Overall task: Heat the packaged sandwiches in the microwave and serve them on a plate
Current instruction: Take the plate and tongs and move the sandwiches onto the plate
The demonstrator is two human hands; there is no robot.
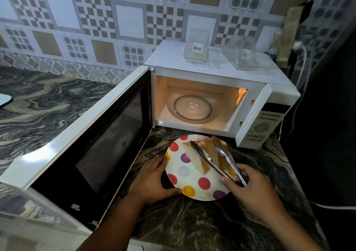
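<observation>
Fingers of the left hand (152,179) spread flat against the left rim of the dotted plate (185,175), hemmed at left by the open microwave door (92,135); sandwiches (208,154) sit on it, lower centre; the right hand (254,189) pinches tongs (217,160) around them; the lit microwave (212,96) stands behind, two clear empty packages (196,48) on top.

The tongs (215,160) hide part of the sandwiches (204,154); the barcode label (197,48) is too blurred to read.

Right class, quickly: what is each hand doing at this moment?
Left hand: open, fingers resting against the plate rim.
Right hand: closed on the tongs, which straddle the sandwiches.
</observation>
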